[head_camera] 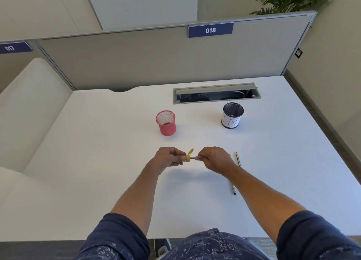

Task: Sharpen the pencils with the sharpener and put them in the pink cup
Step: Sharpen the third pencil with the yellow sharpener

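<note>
While both forearms reach out over the white desk (109,142), the left hand (169,159) curls its fingers round a small yellow sharpener (188,158), whose hinged lid (191,151) stands tilted open above it. The sharpener is held above the desk surface, near the middle, with its opening facing right. Just right of it, a short stretch of pencil (193,158) shows between the sharpener and the right hand (214,159); its tip sits in the sharpener's opening. The right hand pinches that pencil with curled fingers, and the rest of the shaft is hidden behind the hand, save for a small end that shows at the hand's right side.

Farther away and slightly left of the hands, the pink cup (166,123), a mesh holder, stands upright on the desk, and no pencil shows inside it. To the right of the right hand, a 2nd pencil (236,171) lies flat on the desk, its sharpened point aimed at the far side and its dark end toward the near edge; the right forearm passes over part of it. Farther right and away, a black mesh cup (232,115) with a white paper label stands upright. Behind the 2 cups, a grey cable tray (215,93) is set into the desk with its flap raised. On the partition (156,60) beyond, a blue sign reads 018.
</note>
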Tool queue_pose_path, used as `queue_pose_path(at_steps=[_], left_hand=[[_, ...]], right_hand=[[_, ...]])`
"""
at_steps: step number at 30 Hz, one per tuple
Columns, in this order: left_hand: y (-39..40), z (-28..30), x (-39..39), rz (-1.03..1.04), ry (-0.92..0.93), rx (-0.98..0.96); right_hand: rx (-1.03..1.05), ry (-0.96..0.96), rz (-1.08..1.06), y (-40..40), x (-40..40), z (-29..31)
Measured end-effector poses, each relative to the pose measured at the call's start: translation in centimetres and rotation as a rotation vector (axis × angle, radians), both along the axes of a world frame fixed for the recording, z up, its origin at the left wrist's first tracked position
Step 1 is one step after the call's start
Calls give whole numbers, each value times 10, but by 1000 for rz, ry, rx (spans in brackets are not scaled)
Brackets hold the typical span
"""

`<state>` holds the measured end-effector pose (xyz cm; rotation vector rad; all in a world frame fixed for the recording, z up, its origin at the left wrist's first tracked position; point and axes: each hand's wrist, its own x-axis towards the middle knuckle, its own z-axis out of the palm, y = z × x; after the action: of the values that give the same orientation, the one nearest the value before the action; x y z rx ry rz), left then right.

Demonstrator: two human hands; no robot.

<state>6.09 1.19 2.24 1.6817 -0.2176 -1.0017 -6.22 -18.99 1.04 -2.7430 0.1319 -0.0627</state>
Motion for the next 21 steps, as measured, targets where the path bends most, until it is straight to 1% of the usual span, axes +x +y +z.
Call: queue_pose_path(at_steps=[2,4,6,8,14,17,19,21], left_hand=[[0,0,-1,9,-7,-7],[1,1,-3,28,-2,-20],[0,2,-4,32,8,-17],[0,2,-6,21,6,-5],[-4,3,-4,25,-29,40],[-5,4,0,21,-14,51],[-5,5,1,29,3,43],[-6,5,2,69,27,27]], right_hand=[[97,132,-48,1,2,4],[266,212,-109,0,3,8],[400,285,-125,-1,5,11],[450,338,-104,-3,6,13],[495,330,-45,-9,1,13],[506,269,-43,-9,-2,10],[439,197,-59,-7,-3,9],[247,60,-45,-6,-4,7]])
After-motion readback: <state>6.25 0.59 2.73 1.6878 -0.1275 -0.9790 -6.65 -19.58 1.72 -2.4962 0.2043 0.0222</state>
